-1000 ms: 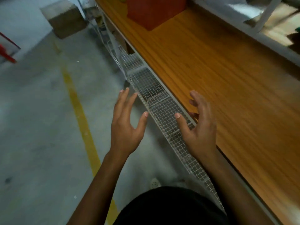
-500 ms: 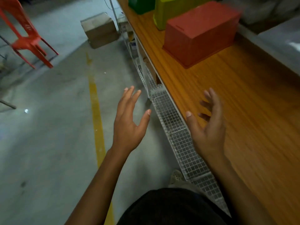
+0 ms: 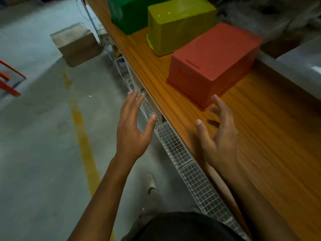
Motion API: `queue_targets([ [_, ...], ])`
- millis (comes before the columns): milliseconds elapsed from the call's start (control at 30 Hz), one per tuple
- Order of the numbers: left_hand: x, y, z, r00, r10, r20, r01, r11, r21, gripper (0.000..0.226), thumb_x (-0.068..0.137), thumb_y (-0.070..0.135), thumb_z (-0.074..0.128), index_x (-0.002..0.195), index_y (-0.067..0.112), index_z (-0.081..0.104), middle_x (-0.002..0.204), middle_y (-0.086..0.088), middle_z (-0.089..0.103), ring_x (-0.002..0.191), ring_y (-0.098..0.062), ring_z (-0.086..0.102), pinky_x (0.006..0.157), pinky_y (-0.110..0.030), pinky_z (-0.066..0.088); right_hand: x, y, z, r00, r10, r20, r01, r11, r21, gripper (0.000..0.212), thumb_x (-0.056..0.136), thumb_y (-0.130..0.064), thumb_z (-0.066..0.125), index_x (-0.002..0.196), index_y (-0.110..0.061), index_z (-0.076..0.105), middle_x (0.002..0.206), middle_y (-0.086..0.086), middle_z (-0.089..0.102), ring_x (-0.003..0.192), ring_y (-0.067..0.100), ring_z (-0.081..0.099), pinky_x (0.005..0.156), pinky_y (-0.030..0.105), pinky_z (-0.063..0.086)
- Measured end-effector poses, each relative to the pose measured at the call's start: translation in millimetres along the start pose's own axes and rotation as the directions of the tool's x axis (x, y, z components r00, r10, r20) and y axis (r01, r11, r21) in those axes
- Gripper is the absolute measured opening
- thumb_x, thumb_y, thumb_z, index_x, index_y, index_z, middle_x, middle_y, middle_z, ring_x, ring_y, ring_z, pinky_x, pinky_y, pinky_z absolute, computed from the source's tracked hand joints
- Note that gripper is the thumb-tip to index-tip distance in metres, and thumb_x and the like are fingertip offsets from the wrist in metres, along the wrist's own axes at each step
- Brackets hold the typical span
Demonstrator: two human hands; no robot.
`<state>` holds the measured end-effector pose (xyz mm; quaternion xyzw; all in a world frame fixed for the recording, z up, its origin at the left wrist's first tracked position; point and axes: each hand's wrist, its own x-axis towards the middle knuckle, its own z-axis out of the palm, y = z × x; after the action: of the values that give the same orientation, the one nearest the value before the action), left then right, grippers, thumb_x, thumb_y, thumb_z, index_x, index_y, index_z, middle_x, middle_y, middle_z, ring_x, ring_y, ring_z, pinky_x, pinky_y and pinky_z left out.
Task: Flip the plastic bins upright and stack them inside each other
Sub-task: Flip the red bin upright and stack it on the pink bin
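Observation:
Three plastic bins stand upside down in a row on the wooden table (image 3: 260,136): a red bin (image 3: 213,63) nearest me, a yellow-green bin (image 3: 178,25) behind it, and a green bin (image 3: 132,13) farthest. My right hand (image 3: 218,136) hovers open over the table, its fingertips close to the red bin's near corner without gripping it. Off the table's edge, my left hand (image 3: 133,129) is open above the floor and holds nothing.
A wire mesh tray (image 3: 191,171) runs under the table's front edge. A cardboard box (image 3: 76,44) sits on the concrete floor at the left, with a yellow line (image 3: 83,136) and red chair legs (image 3: 8,79) beyond. My shoe (image 3: 150,184) shows below.
The view has swung up along the table, bringing all three bins into sight. Both open hands have come closer to the red bin, the right one now over the tabletop.

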<state>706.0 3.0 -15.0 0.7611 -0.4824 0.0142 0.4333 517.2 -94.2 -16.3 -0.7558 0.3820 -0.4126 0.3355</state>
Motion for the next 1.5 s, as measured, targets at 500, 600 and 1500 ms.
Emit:
queue_targets([
  [500, 241.2, -40.5, 80.3, 0.871, 0.386, 0.302, -0.325, 0.916, -0.235, 0.063, 0.097, 0.035, 0.055, 0.151, 0.012, 0.035, 0.158, -0.008, 0.035, 0.15, -0.019, 0.024, 0.118, -0.032, 0.028, 154.0, 9.6, 58.5, 0.911, 0.096, -0.401, -0.177, 0.969, -0.171, 0.058, 0.09, -0.033, 0.059, 0.144, -0.015, 0.045, 0.148, 0.011, 0.045, 0.133, 0.026, 0.049, 0.097, 0.046, 0.052],
  [600, 273.0, -36.8, 113.0, 0.857, 0.37, 0.359, -0.289, 0.922, -0.26, 0.063, 0.095, 0.034, 0.055, 0.151, 0.01, 0.035, 0.157, -0.01, 0.036, 0.148, -0.021, 0.028, 0.117, -0.036, 0.031, 184.0, 34.3, 48.9, 0.889, 0.16, -0.429, -0.267, 0.943, -0.2, 0.06, 0.088, -0.03, 0.06, 0.143, -0.013, 0.046, 0.148, 0.013, 0.044, 0.133, 0.028, 0.048, 0.101, 0.049, 0.049],
  [1500, 377.7, -39.9, 264.5, 0.308, 0.236, 0.922, 0.61, 0.694, -0.382, 0.046, 0.097, 0.049, 0.052, 0.135, 0.023, 0.053, 0.123, 0.0, 0.069, 0.108, -0.014, 0.069, 0.084, -0.031, 0.057, 297.7, 31.9, 33.9, 0.481, 0.725, -0.494, -0.784, 0.608, 0.128, 0.05, 0.088, -0.062, 0.049, 0.11, -0.021, 0.066, 0.101, 0.0, 0.071, 0.089, 0.022, 0.068, 0.084, 0.044, 0.055],
])
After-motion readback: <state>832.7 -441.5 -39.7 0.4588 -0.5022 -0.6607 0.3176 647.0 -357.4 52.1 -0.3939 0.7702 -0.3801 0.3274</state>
